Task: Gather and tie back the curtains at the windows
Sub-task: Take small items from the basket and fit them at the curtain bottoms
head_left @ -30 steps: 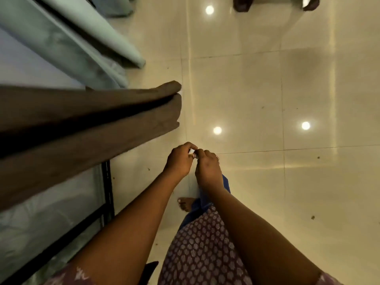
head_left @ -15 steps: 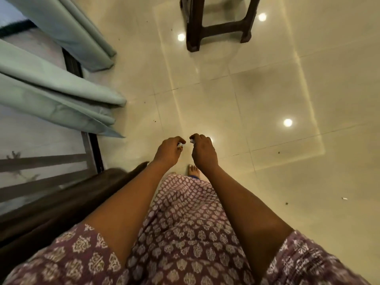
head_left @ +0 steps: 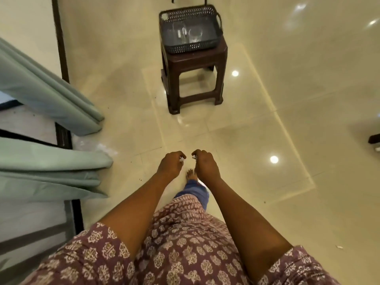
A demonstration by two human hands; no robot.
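Curtains point(head_left: 51, 112), pale green, hang at the left. Left hand point(head_left: 170, 165) and right hand point(head_left: 205, 164) each pinch a small whitish item with curled fingers point(head_left: 181, 155). Hands are near, not touching.

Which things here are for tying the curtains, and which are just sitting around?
For the job: green curtains, left hand and right hand, each pinching a small pale bit.
Just there: brown stool, basket with glasses on it.
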